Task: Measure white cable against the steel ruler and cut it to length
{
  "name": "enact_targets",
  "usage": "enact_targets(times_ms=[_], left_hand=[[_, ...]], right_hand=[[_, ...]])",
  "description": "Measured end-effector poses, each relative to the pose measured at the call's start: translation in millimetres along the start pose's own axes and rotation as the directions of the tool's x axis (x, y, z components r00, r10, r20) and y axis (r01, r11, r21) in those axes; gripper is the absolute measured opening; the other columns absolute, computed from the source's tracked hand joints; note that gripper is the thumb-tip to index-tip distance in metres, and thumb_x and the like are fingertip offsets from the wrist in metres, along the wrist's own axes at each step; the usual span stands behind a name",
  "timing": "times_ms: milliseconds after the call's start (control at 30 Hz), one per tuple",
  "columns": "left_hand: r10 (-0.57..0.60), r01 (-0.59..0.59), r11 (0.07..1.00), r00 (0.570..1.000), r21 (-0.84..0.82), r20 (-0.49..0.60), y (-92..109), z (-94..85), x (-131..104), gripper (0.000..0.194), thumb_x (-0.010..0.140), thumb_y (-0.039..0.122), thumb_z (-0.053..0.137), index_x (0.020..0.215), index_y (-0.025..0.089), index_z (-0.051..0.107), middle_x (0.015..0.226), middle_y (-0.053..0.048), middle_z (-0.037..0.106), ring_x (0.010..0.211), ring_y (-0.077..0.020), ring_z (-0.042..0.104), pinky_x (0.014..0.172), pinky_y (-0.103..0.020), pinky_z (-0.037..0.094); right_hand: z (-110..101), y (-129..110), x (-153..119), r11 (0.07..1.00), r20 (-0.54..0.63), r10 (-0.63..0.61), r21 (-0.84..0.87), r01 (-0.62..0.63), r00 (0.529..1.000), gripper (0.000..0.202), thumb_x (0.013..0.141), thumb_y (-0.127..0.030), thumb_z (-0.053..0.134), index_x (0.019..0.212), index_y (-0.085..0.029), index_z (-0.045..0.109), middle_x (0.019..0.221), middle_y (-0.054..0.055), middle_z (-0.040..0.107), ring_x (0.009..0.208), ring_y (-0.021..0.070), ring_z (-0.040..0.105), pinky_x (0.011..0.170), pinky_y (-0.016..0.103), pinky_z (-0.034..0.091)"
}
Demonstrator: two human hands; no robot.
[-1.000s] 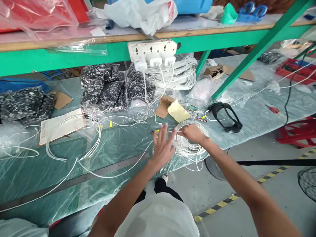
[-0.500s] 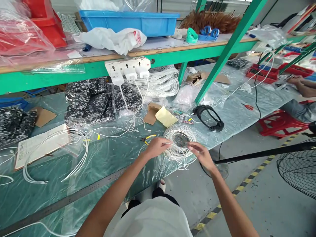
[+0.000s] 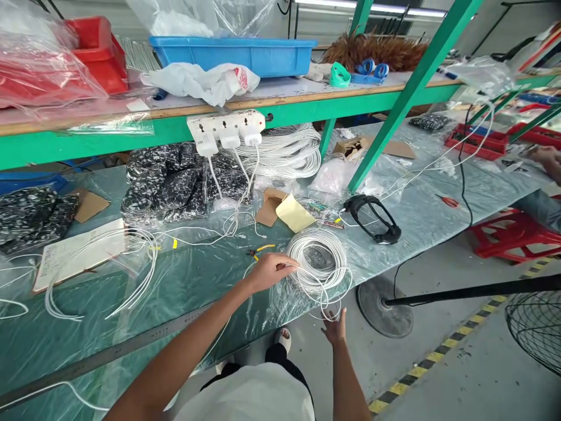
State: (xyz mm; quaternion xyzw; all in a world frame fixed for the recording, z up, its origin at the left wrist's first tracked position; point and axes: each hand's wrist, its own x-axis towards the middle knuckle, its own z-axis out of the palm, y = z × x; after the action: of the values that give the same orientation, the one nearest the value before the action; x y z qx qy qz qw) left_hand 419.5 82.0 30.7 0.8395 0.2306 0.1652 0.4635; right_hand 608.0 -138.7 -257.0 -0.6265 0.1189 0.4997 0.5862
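Behind the wire coil (image 3: 318, 260) lie pliers (image 3: 262, 250) and goggles (image 3: 372, 218).

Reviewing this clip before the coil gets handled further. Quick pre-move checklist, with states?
1. Left hand on the coil: ok, fingers at its left edge; firm pinch or not, cannot tell.
2. Right hand on the coil: not ok, open, below the table edge under hanging loops.
3. Coil fully on the table: not ok, loose loops spill over the front edge.
4. Cutters out of the way: ok, beside the left hand, apart from the coil.
5. Free wire end located: cannot tell.
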Motion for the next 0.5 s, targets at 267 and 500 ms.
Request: enact_targets(times_ms=[267, 500], left_hand=[[0.009, -0.01, 1.0, 0.999, -0.019, -0.048, 8.0, -6.7, -16.0, 0.025, 0.087, 0.035, 0.053, 0.099, 0.021, 0.07, 0.08, -0.004, 0.068, 0.059, -0.0095, 0.054, 0.052, -0.019, 0.039], [0.001, -0.002, 1.0, 0.99, -0.007, -0.14, 3.7, -22.8, -38.2, 0.026, 0.088, 0.036, 0.053, 0.1, 0.019, 0.069, 0.077, -0.004, 0.066, 0.055, -0.0082, 0.048, 0.051, -0.019, 0.037]], right_hand=[[-24.9, -14.5, 4.5, 0.971, -0.049, -0.003, 0.239, 0.015, 0.999, 0.023, 0.092, -0.035, 0.048, 0.096, -0.013, 0.055, 0.07, -0.004, 0.051, 0.053, 0.0054, 0.046, 0.05, 0.019, 0.043], [-23.7, -29.8, 4.5, 0.982, -0.182, 0.037, 0.189, -0.002, 0.983, 0.023, 0.092, -0.034, 0.05, 0.095, -0.012, 0.055, 0.075, -0.002, 0.054, 0.054, 0.0051, 0.048, 0.048, 0.017, 0.043]])
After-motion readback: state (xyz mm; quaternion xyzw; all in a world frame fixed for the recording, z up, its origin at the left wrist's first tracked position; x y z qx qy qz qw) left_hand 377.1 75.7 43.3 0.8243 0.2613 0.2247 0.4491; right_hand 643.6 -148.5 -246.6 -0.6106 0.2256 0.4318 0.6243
